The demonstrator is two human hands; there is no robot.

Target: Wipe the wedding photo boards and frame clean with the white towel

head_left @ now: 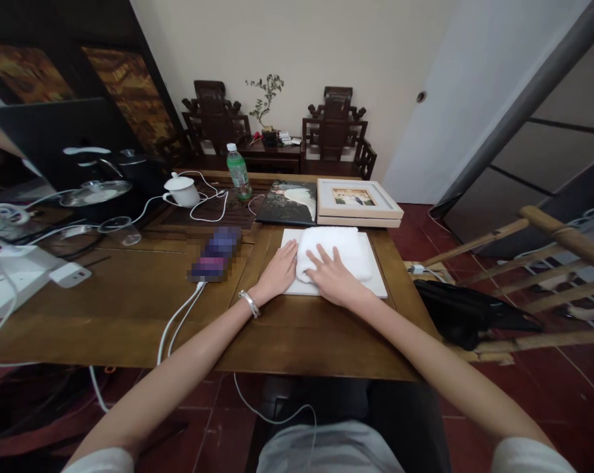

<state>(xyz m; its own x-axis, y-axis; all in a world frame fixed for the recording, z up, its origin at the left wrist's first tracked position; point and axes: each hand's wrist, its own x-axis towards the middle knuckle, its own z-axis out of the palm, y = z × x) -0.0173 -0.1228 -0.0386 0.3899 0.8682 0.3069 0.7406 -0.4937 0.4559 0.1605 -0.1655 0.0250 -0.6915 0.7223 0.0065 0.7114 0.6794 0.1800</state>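
- Far to the left of the folded white terry-cloth towel [356,249], a white plastic power strip [16,279] lies on the brown wooden bench [301,341].
- Left of the towel and farther back, a white lidded porcelain cup [181,193] stands among white cables.
- Nearer the towel, on the same side, lies a dark rectangular device [215,255], its screen blurred, with a white cable at its near end.
- Behind the towel and to its left stands a clear plastic bottle [238,172] with a green label and white cap.
- At the towel's left edge, the left hand [278,269] lies flat—its grip open, nothing held.
- Under the towel is a flat white rectangular board [378,286].
- On the towel's near left part, the right hand [337,279] rests palm down—grip open, fingers spread.
- Directly behind the towel sits a cream box-shaped picture frame [359,203].
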